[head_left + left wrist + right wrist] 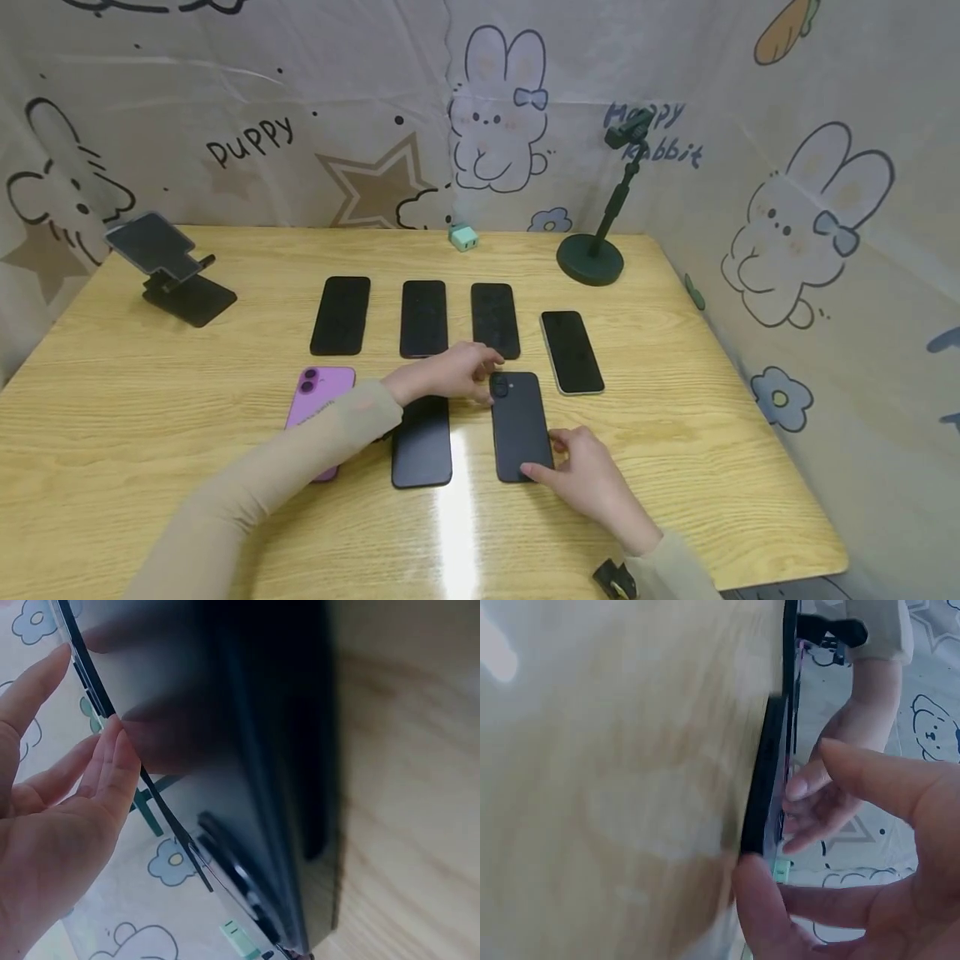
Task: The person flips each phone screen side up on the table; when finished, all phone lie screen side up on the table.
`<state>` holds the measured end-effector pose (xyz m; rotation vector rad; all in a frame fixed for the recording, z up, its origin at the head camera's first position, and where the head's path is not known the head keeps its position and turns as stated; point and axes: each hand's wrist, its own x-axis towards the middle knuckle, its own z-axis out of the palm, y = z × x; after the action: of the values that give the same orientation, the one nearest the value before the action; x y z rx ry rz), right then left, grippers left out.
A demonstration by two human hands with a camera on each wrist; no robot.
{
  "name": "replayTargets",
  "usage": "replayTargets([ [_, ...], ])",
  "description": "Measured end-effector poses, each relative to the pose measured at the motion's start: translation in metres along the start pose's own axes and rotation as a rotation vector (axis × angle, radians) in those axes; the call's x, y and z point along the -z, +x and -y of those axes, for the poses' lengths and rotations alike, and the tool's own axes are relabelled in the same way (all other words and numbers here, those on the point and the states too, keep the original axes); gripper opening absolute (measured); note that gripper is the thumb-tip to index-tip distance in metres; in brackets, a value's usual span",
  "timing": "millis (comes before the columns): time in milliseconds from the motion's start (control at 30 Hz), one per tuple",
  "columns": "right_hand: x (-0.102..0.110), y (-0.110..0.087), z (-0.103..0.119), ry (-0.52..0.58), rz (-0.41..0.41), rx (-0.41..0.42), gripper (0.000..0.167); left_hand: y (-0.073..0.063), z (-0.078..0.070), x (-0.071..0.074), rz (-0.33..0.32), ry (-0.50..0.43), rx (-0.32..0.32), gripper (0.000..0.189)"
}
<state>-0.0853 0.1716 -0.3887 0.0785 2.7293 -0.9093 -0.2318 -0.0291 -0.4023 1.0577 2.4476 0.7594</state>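
Observation:
A dark phone (521,425) lies back up between the two hands, its camera bump at the upper left. Around its top end are the spread, slightly bent fingers of the left hand (456,372), close to the camera corner. The right hand (588,471) is at the lower right corner, thumb over the back near the bottom and fingers along the right edge. In the right wrist view, a fingertip touches the phone's edge (763,787). Under the left wrist lies another dark phone (422,450), partly covered. A purple phone (321,392) is partly hidden by the left sleeve.
Behind the hands lie black-screened phones: far left (341,315), middle (423,317), right (495,317) and a pale-edged one (572,352). A folding stand (191,298) is at the left, a round-based stand (590,260) at the right, a mint charger (463,238) at the back.

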Motion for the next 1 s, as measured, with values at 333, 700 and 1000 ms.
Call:
replayTargets([
  [333, -0.015, -0.009, -0.001, 0.028, -0.006, 0.029, 0.093, -0.001, -0.003, 0.002, -0.003, 0.039, 0.005, 0.066],
  [700, -0.026, -0.002, -0.005, 0.0, -0.069, 0.045, 0.099, 0.006, -0.001, 0.0, 0.036, 0.013, 0.017, 0.065],
  [1000, -0.028, 0.001, 0.002, -0.057, -0.051, 0.01, 0.107, 0.007, -0.004, -0.003, 0.028, -0.004, 0.016, 0.059],
])
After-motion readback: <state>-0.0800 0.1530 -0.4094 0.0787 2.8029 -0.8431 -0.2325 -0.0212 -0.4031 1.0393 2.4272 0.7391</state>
